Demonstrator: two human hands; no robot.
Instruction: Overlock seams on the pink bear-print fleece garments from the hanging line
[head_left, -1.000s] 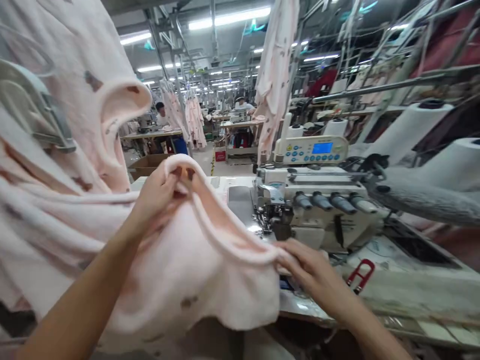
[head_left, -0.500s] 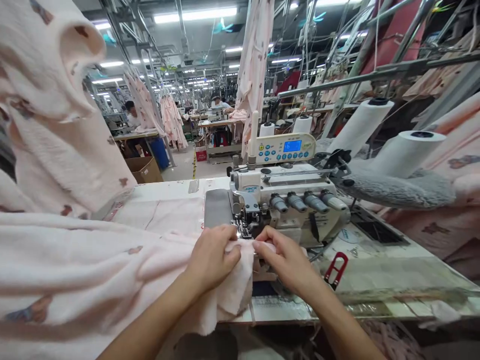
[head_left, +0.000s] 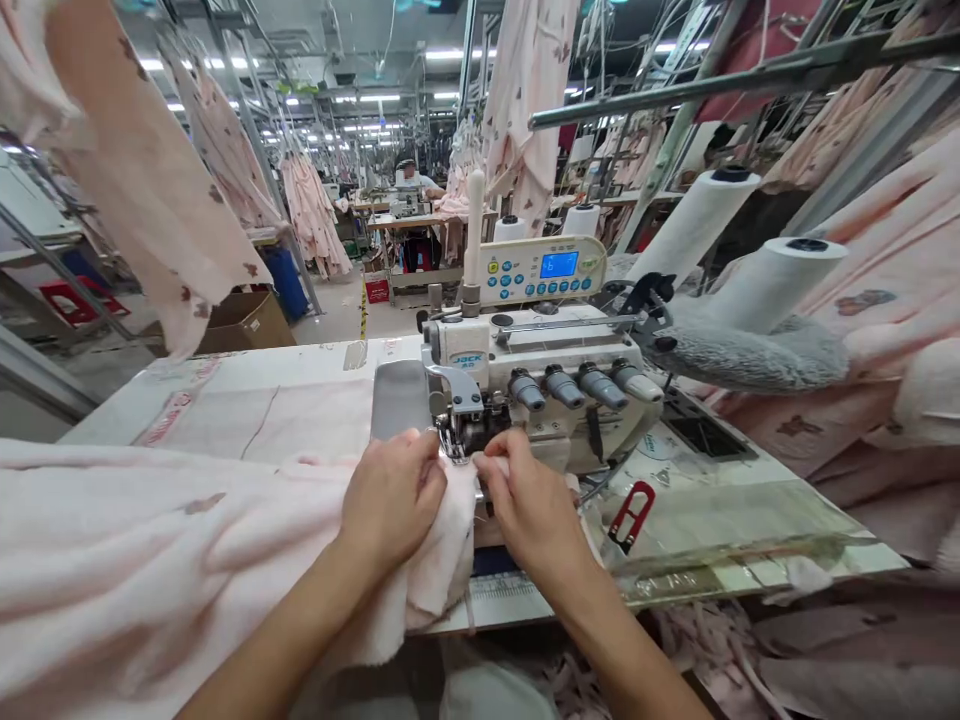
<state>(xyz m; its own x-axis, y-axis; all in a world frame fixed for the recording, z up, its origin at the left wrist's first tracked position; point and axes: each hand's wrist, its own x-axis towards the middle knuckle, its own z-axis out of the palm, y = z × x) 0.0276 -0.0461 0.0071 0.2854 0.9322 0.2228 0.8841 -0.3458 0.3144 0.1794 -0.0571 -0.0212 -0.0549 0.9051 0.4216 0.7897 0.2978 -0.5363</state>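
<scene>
A pale pink plush fabric (head_left: 247, 540) with brown prints lies over the left of the table, its edge at the presser foot of a white overlock sewing machine (head_left: 465, 345). My left hand (head_left: 394, 495) is closed on the fabric just left of the foot, thumb on top. On the other side, my right hand (head_left: 525, 490) pinches the fabric's edge close to the foot. Both hands nearly touch the machine's front. Part of the fabric hangs over the table's front edge.
Red-handled thread snips (head_left: 631, 515) lie on the table to the right. White thread cones (head_left: 787, 285) stand behind the machine beside a grey fluffy ring (head_left: 757, 350). Pink fabric (head_left: 142, 170) hangs at the left above a cardboard box (head_left: 251, 320). A person (head_left: 411, 175) sits farther back.
The view has shifted, so the machine appears farther left. Both hands keep hold of the fabric, with my right hand's fingers nearer the presser foot. The hanging fabric at left covers less of the view.
</scene>
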